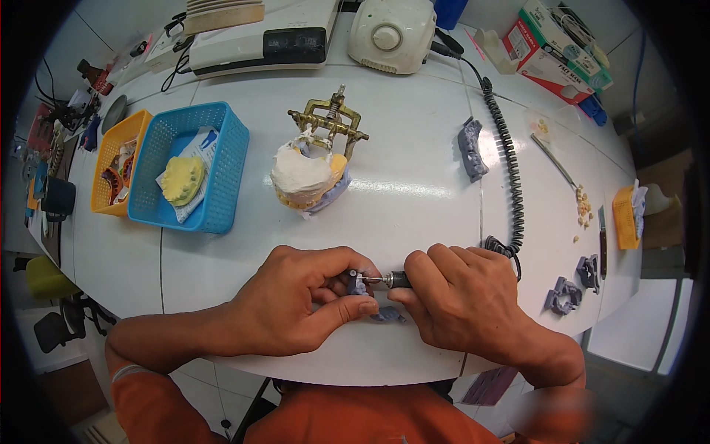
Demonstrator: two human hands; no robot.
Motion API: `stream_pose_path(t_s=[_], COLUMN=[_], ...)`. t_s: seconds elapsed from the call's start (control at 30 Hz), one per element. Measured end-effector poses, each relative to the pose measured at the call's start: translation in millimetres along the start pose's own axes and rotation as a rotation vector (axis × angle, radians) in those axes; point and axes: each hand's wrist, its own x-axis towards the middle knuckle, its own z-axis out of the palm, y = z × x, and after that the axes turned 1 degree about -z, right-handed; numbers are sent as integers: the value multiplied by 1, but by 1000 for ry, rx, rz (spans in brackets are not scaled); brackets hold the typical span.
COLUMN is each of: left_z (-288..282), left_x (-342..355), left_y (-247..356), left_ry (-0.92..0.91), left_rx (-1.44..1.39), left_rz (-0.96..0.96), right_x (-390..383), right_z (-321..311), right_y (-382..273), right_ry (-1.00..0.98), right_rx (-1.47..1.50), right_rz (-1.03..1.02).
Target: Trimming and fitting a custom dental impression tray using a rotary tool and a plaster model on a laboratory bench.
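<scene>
Small drill (400, 280) in the right hand (470, 296), its tip at a grey piece (358, 285) in the left hand (299, 300).
The drill lies nearly level, long axis running side to side, metal tip pointing left; the grey piece stands roughly upright across it. The glossy white table (414, 222) bears a blue basket (231, 170), a plaster model (302, 177) in a brass frame (336, 122) and a coiled cord (506, 152), with tiled floor (211, 372) beyond its near edge. The left fingers and thumb pinch the grey piece between their ends; the right fingers close around the drill's black body, its metal end jutting out past them.
</scene>
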Motion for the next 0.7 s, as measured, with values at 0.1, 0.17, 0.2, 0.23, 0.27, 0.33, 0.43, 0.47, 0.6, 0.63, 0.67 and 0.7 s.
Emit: stream_pose_path(t_s=[0.1,0.17,0.2,0.23,0.27,0.33,0.43,0.47,0.6,0.63,0.67,0.7], left_z=[-3,0,1,1,1,1,1,1,-1,-1,0,1], left_x=[0,0,0,0,0,0,1,1,1,1,1,1], left_y=[4,1,0,0,0,0,0,0,3,2,1,0], left_ry=[-28,-15,-1,0,-2,-2,-3,-6,-13,-12,-4,5], left_rx=[5,-13,-30,-30,-38,-45,-30,-36,-32,-32,-37,-43], left_rz=[-35,-24,-13,-13,-12,-12,2,-4,-20,-20,-12,-4], right_x=[0,0,0,0,1,1,0,0,1,0,0,0], right_z=[1,1,1,0,0,0,0,-1,0,0,0,0], right_y=[0,0,0,0,0,0,1,1,0,0,0,0], right_ry=[9,16,9,1,1,-3,3,3,3,4,3,11], right_rx=[-1,-2,1,4,5,11,3,3,3,2,1,1], right_rz=[3,0,-2,-5,-5,-6,-14,-14,-3,7,7,4])
